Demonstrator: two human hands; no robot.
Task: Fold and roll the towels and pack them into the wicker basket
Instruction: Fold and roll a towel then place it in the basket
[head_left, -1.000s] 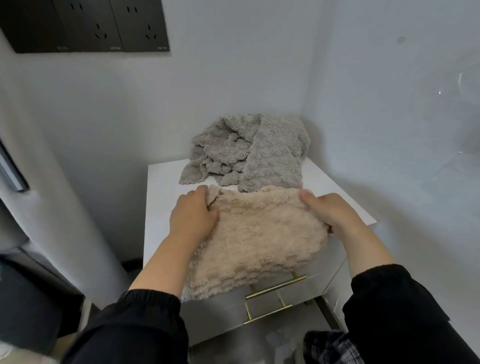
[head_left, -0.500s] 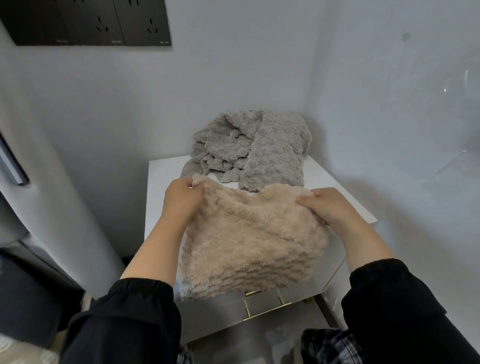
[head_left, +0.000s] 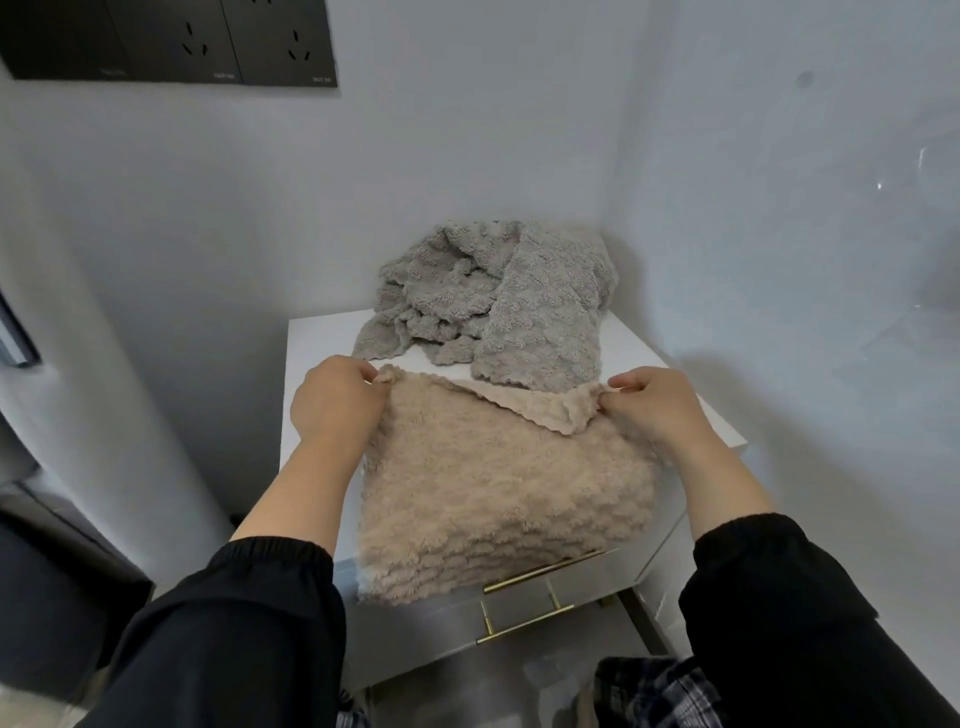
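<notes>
left hand (head_left: 335, 402): fingers curled, pinching far-left corner of beige towel (head_left: 498, 493)
right hand (head_left: 657, 405): thumb and fingers pinching far-right corner, that corner turned back
beige towel: folded, lying on white cabinet (head_left: 322, 343), near edge hanging over the drawer front
grey towel (head_left: 498, 301): crumpled heap at the back of the cabinet top, against the wall corner
drawers: brass bar handles (head_left: 530, 621) below the towel edge

Beige towel (head_left: 498, 499), fluffy scalloped ridges. Grey towel (head_left: 498, 306), same scalloped weave. White worktop (head_left: 322, 353). Gold handles (head_left: 540, 577). Black sleeves (head_left: 244, 639). Black socket panel (head_left: 171, 41). Pale grey walls (head_left: 467, 145). Plaid cloth (head_left: 649, 696), 5 o'clock.
</notes>
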